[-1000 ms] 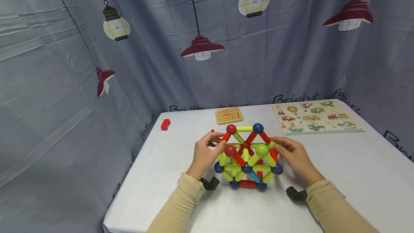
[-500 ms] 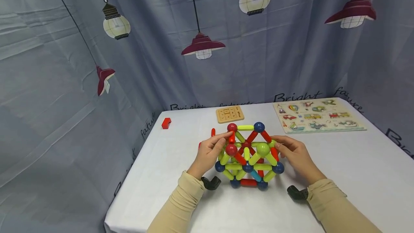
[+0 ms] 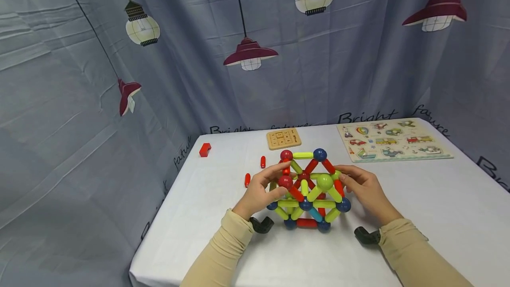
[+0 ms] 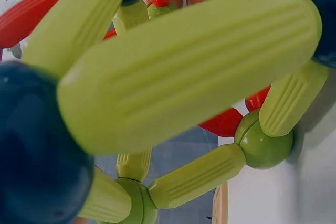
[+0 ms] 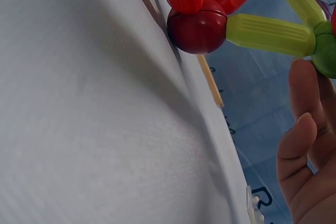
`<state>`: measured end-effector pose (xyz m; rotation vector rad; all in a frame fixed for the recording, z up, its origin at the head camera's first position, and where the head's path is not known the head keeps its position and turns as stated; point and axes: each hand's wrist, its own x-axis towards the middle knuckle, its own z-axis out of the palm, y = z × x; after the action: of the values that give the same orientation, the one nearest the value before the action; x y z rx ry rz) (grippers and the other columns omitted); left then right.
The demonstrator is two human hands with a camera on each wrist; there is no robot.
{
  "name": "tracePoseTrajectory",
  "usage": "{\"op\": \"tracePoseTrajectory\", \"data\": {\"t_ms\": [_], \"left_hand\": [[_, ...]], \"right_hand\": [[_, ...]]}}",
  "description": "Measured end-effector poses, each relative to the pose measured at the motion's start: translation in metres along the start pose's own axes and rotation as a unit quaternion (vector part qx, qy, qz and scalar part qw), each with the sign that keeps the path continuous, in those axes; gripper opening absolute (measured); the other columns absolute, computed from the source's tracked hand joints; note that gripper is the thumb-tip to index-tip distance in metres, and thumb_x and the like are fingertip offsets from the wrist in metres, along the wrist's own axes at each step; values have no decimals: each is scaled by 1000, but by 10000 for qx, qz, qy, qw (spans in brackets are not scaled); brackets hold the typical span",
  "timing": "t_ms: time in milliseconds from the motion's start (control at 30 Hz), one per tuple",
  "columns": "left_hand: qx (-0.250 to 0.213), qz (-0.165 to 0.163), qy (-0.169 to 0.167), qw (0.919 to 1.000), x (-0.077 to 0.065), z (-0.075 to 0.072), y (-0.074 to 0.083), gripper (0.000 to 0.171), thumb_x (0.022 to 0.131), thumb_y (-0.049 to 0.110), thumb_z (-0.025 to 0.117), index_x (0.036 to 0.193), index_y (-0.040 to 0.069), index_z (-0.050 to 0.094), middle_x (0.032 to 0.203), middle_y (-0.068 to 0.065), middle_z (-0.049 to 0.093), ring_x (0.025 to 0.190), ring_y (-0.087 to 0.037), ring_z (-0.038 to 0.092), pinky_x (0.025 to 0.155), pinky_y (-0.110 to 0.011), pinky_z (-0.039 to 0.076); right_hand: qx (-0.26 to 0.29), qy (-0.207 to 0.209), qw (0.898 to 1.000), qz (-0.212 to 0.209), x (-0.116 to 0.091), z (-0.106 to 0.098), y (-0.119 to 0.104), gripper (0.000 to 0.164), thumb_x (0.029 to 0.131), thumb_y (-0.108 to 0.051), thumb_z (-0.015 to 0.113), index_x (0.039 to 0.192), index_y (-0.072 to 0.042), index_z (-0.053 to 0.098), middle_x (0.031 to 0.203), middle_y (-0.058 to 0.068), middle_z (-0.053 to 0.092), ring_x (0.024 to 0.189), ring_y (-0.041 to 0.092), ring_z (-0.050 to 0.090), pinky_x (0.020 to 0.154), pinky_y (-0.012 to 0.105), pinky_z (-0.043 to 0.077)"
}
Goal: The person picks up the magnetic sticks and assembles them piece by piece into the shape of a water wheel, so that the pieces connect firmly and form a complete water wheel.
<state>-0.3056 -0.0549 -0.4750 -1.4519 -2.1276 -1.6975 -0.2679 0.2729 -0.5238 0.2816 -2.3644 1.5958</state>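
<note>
A ball-and-stick magnetic structure (image 3: 305, 204) stands on the white table, built of lime, red and blue sticks joined by coloured balls. At its upper left, my left hand (image 3: 255, 196) holds it around a short red stick (image 3: 286, 169) between two red balls, thumb by the lower red ball (image 3: 285, 182). My right hand (image 3: 368, 191) pinches the right side by a green ball (image 5: 326, 51); its fingertips touch the underside of that ball in the right wrist view. Close lime sticks (image 4: 189, 72) and a blue ball (image 4: 39, 145) fill the left wrist view, hiding most of the left hand.
Two loose red sticks, one farther back (image 3: 263, 162) and one nearer (image 3: 247, 180), lie left of the structure. A red block (image 3: 205, 149) sits at the far left, a small wooden board (image 3: 283, 138) at the back, and a picture puzzle board (image 3: 394, 140) at the back right.
The red stick at the left hand has swung from a slant to upright between the two red balls. The left thumb has moved lower. My right hand keeps its hold.
</note>
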Motion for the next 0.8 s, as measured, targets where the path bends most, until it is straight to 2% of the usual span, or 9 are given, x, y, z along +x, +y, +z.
{"op": "tracePoseTrajectory", "data": {"t_ms": [100,233,467,567,633,700,733,800], "left_hand": [[42,91,52,9999,0,0,-1,67,100,48,65,148,4,51,125,-14,73,95,-15,65,77,-39,55],[-7,24,89,10000,-1,0,-1,62,100,44,65,148,7,53,124,-14,73,92,-14,63,73,-36,53],[192,-144,174,9996,-3,2,0,68,96,51,68,151,15,51,122,-12,72,98,-19,65,85,-33,54],[329,-50,273,9991,-3,0,-1,70,97,55,65,152,14,51,118,-12,73,98,-17,65,83,-31,53],[437,99,644,9969,-4,-3,-4,64,101,53,59,148,11,53,112,-13,74,97,-17,66,85,-31,53],[547,105,1446,9879,-3,-11,-9,54,105,48,54,141,8,59,103,-15,74,95,-20,69,85,-33,53],[636,22,1948,9788,-3,-15,-13,49,106,44,52,137,7,62,101,-15,74,95,-22,69,87,-35,54],[914,-413,2919,9512,-4,-27,-24,37,108,33,51,132,9,65,102,-15,74,99,-27,69,89,-40,54]], "right_hand": [[-12,4,10000,7,0,0,0,38,106,-35,58,137,-14,65,116,-12,69,88,28,63,73,29,55],[3,-3,10000,-11,0,0,1,38,106,-34,58,137,-14,65,115,-11,69,87,31,62,73,29,55],[10,-38,10000,67,0,-1,1,39,106,-36,58,138,-15,65,118,-7,69,89,29,62,74,30,56],[-11,-22,10000,70,0,-1,1,38,106,-36,58,138,-16,65,119,-5,69,88,26,62,73,30,56],[-4,-20,10000,42,0,-1,0,38,106,-35,59,138,-16,65,121,-4,69,89,23,63,74,29,56],[-28,-47,10000,-14,1,-1,0,38,106,-34,59,138,-16,64,123,-2,68,90,22,63,74,28,56],[-30,-57,10000,-23,1,-1,0,38,106,-34,59,139,-16,64,124,-1,68,90,21,63,74,28,56],[-46,-60,10000,-22,1,-1,0,38,106,-34,59,139,-16,64,125,0,68,90,21,63,74,28,56]]}}
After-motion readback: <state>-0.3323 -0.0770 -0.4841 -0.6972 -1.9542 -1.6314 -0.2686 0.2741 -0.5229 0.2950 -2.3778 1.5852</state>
